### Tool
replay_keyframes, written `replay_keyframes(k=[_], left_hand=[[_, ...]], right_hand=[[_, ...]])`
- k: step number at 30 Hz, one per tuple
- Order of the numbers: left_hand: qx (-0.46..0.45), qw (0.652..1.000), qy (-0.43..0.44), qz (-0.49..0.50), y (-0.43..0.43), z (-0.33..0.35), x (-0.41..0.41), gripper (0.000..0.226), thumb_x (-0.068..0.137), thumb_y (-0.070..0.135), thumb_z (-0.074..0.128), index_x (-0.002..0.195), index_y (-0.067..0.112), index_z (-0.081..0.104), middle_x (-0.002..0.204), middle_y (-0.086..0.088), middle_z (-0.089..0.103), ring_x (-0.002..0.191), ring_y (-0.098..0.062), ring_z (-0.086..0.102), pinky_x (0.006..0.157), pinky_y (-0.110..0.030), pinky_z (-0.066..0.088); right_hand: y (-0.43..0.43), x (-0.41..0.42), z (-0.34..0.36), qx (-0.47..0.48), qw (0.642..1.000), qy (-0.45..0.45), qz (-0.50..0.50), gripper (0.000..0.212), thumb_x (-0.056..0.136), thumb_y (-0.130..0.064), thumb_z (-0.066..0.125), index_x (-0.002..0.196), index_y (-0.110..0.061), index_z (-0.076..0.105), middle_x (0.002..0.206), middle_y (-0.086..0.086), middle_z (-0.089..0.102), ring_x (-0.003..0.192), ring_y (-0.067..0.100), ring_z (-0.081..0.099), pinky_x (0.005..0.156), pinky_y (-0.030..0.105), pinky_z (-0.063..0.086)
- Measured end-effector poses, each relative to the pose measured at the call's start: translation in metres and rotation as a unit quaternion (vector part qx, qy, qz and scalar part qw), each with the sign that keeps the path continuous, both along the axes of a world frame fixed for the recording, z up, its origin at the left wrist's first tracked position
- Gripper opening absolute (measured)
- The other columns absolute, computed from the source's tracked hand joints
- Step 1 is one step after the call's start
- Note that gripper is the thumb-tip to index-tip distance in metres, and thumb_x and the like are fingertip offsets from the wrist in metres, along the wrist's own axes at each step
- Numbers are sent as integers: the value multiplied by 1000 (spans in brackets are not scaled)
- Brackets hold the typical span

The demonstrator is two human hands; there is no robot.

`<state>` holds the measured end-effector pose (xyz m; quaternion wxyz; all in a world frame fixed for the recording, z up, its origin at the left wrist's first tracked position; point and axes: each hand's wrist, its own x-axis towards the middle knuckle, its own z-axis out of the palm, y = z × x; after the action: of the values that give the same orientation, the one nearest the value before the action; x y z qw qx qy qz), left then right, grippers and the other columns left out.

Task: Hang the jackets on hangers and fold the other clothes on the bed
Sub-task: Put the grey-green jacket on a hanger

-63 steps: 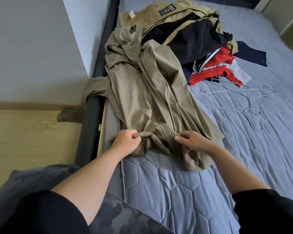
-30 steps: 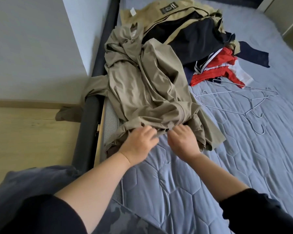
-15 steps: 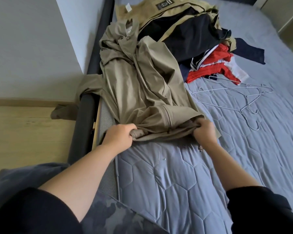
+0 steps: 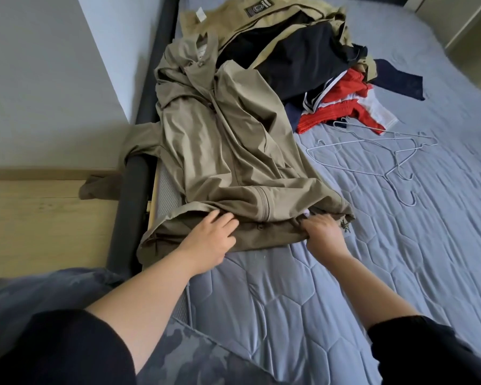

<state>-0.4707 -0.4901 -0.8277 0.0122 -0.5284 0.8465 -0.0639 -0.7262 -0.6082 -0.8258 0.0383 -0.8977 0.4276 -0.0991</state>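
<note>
Lying lengthwise on the bed point(image 4: 289, 301), the khaki jacket point(image 4: 220, 151) has its collar far from the person and its hem near, with one sleeve hanging over the bed's left edge. The left hand point(image 4: 211, 237) rests with straight fingers on the hem, and the right hand point(image 4: 324, 232) pinches the hem's right corner. The wire hangers point(image 4: 372, 154) lie apart to the right, nearer the right hand, so this hand should probably fetch one.
</note>
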Motion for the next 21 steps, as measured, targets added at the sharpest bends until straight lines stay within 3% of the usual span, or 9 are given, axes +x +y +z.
replay_keyframes(k=[2, 3, 5, 7, 10, 13, 16, 18, 21], left_hand=[[-35, 999, 9, -32, 0, 1, -3, 23, 60, 36, 77, 75, 20, 70, 105, -4, 65, 105, -25, 60, 93, -39, 45], [-58, 998, 26, -30, -1, 1, -4, 28, 63, 35, 76, 85, 18, 71, 109, -6, 65, 107, -26, 60, 94, -40, 45], [-91, 994, 52, 31, -4, 4, -5, 46, 66, 28, 76, 110, 14, 69, 121, -12, 62, 114, -29, 58, 97, -45, 46], [-91, 985, 63, 132, -7, 8, -1, 58, 70, 18, 75, 126, 13, 61, 133, -16, 54, 124, -32, 51, 99, -54, 42], [-14, 966, 77, 245, -6, 4, 10, 64, 86, 26, 64, 144, 17, 39, 143, -12, 43, 132, -29, 41, 107, -56, 32], [27, 954, 91, 284, -7, -3, 19, 61, 92, 36, 53, 146, 18, 31, 124, -5, 55, 111, -25, 54, 96, -42, 39], [44, 950, 105, 292, -7, -3, 20, 34, 93, 36, 51, 122, 17, 54, 102, -2, 62, 97, -24, 58, 83, -36, 42], [71, 932, 177, 309, -5, -5, 21, 18, 93, 34, 54, 97, 18, 60, 90, 1, 61, 88, -23, 58, 73, -34, 42], [126, 851, 364, 358, -9, -3, 26, 22, 91, 31, 58, 73, 19, 59, 63, 7, 56, 66, -17, 53, 54, -27, 33]], right_hand=[[-1, -6, -4, 124, 989, 18, -83, 14, 65, 7, 51, 65, -5, 59, 67, 12, 61, 68, 34, 57, 59, 33, 41], [1, -9, -6, 159, 975, -41, -152, 17, 70, 5, 51, 73, -7, 62, 74, 9, 63, 75, 31, 57, 62, 33, 43], [5, -15, -6, 122, 950, -179, -227, 25, 71, 8, 51, 88, -5, 65, 89, 8, 63, 86, 28, 56, 71, 35, 45], [6, -14, -5, 17, 951, -209, -225, 36, 68, 12, 52, 100, 0, 63, 105, 15, 60, 99, 34, 53, 82, 44, 46], [-1, 2, -6, -14, 984, -94, -148, 55, 66, 2, 66, 121, -3, 59, 130, 19, 52, 116, 42, 47, 101, 50, 36], [-3, 27, -10, -7, 996, 65, -65, 71, 67, -20, 77, 133, -10, 52, 147, 19, 38, 136, 40, 32, 112, 56, 21], [-5, 49, -7, -7, 998, 30, -56, 47, 63, -5, 74, 109, -4, 65, 133, 22, 51, 126, 43, 44, 107, 61, 25], [-7, 58, 1, 18, 995, -88, -47, 24, 65, 8, 63, 87, 1, 68, 101, 20, 66, 96, 40, 59, 94, 54, 43], [-12, 65, 17, 191, 958, -185, -108, 26, 82, 4, 48, 90, -7, 70, 79, 8, 67, 73, 25, 58, 70, 32, 46]])
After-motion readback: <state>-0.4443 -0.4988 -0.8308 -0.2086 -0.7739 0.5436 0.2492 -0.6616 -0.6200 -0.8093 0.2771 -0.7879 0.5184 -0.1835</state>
